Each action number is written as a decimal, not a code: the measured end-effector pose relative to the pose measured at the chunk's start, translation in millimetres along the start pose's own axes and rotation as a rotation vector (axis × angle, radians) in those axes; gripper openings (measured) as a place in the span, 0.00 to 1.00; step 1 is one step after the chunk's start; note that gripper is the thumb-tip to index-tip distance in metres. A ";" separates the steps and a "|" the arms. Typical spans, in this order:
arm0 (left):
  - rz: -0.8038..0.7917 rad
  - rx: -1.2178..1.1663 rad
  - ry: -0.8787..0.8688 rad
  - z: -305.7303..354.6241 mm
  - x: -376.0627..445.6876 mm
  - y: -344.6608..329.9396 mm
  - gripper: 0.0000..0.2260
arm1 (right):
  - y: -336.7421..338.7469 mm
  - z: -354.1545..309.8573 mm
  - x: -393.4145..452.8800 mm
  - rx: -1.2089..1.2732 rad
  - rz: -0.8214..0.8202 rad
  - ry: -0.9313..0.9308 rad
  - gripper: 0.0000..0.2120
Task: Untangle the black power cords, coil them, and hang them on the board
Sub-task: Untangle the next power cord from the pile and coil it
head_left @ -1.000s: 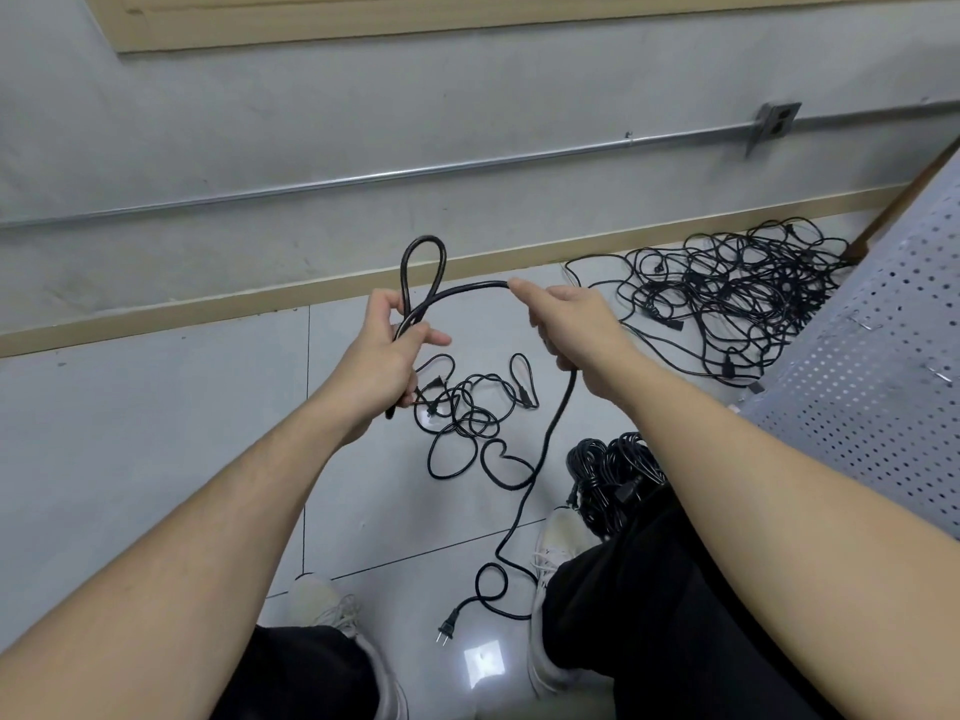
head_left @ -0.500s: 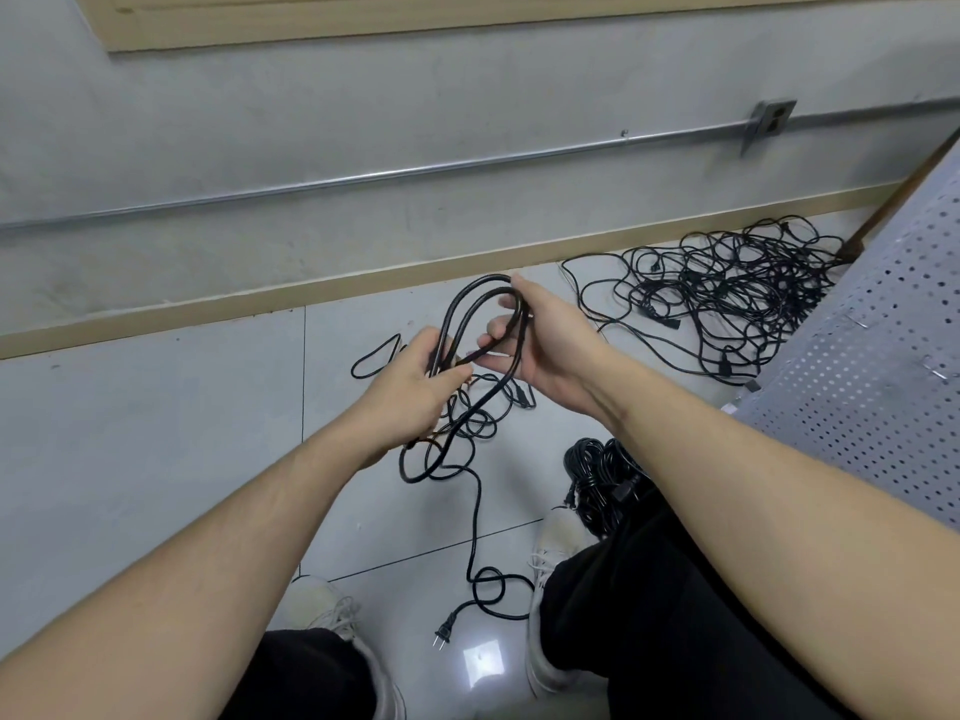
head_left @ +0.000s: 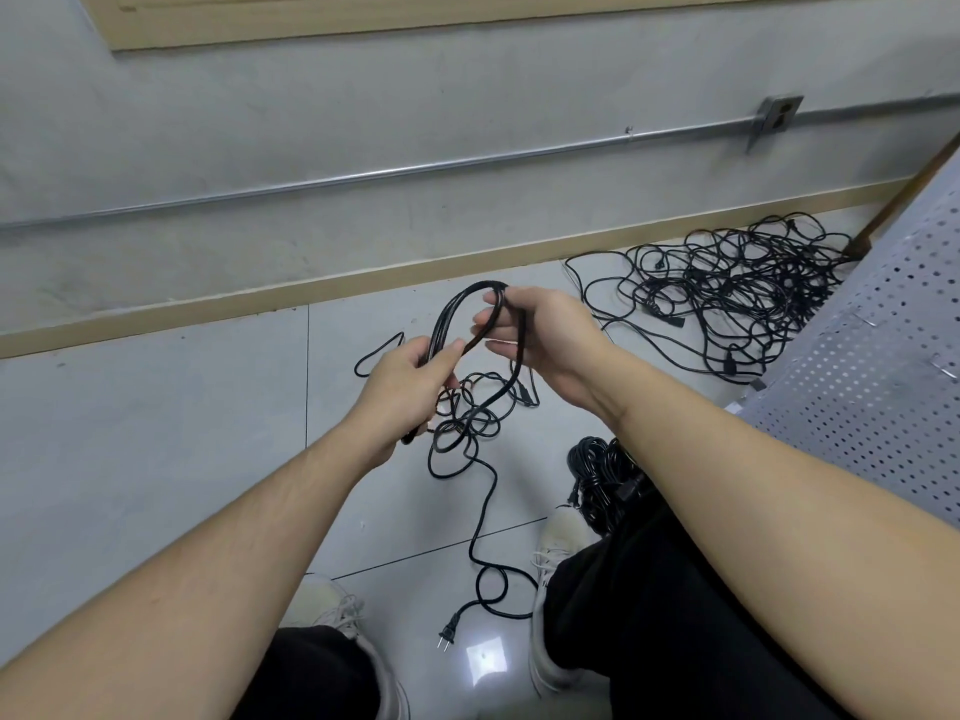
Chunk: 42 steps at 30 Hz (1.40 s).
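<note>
My left hand [head_left: 408, 387] grips a bundle of several loops of a black power cord [head_left: 457, 314] above the floor. My right hand [head_left: 540, 335] holds the top of the same loops, fingers curled round the strands. The cord's loose tail [head_left: 485, 506] trails down over the tiles to a two-pin plug [head_left: 448, 631] between my shoes. A big tangle of black cords [head_left: 737, 298] lies on the floor at the back right. A coiled bundle of cords [head_left: 597, 470] sits by my right knee. The grey perforated board [head_left: 883, 397] leans at the right.
A grey wall with a metal conduit [head_left: 415, 174] and a wooden skirting runs along the back. An outlet box [head_left: 776, 114] sits on the conduit at the right. My two white shoes [head_left: 558, 548] stand on the tiled floor at the bottom.
My hands came together and folded the stretched cord into several loops. More cord has been lifted from the floor; the loose tail is shorter and straighter.
</note>
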<state>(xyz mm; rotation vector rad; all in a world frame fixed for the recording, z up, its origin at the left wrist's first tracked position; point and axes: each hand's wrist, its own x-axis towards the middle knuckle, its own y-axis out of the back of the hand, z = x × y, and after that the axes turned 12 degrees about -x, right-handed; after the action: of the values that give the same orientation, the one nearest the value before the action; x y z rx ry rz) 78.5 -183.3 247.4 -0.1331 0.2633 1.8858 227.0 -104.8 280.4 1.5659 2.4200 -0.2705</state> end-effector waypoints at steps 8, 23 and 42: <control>-0.090 -0.134 0.017 7.7 -7.1 -11.5 0.19 | -15.9 -1.5 1.2 0.225 0.058 0.007 0.19; -0.366 0.392 -0.008 17.1 -16.1 -2.6 0.16 | -6.1 2.3 3.1 -0.095 0.167 0.142 0.18; -0.562 -0.405 0.202 15.8 -25.0 -12.7 0.07 | -7.7 -12.5 8.9 0.671 -0.012 -0.048 0.20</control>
<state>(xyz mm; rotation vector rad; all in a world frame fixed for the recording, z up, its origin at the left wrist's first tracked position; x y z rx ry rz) 99.2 -198.5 266.8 -0.6105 -0.0281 1.3423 215.1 -96.6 289.8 1.7430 2.4297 -1.2076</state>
